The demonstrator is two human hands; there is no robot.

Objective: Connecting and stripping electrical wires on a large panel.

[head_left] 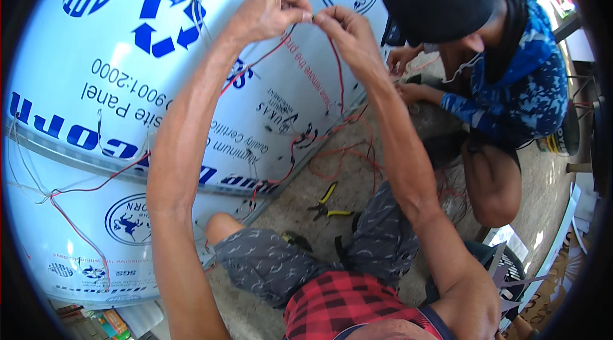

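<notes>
Both my hands are raised over a large white panel [211, 78] with blue printing, fingertips nearly meeting. My left hand [271, 13] pinches the end of a thin red and black wire [263, 56] that runs down along the panel. In my right hand [350, 32], thumb and finger close on another red wire [339, 72], which hangs toward the panel's edge. The two ends come together between my fingertips; the joint itself is mostly hidden. On the concrete floor below lies a pair of pliers [329, 203] with yellow and black handles, its jaws pointing left.
At the right, a person in a dark cap and blue patterned sleeves [511, 84] sits working with thin wires. Loose red wires [348, 151] lie tangled on the floor. More wiring [80, 190] crosses a second panel at lower left. A dark basket [511, 270] stands at lower right.
</notes>
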